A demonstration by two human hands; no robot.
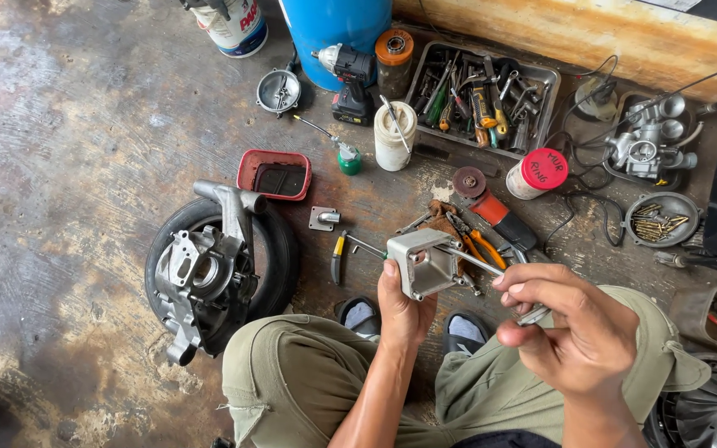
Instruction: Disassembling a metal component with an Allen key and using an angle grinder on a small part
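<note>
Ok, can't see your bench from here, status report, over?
Left hand grips small grey metal housing. Right hand holds slim metal tool against it. Nothing between them.

Looking steeply down from head height, facing forward over bent knees (309, 373) onto a stained workshop floor (68, 166), sitting close above both hands; only one view.

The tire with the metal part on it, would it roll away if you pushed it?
Probably not: the tire lies flat on the floor. It likely feels heavy, since a chunky metal engine casing rests on it. That casing might slide off if shoved.
</note>
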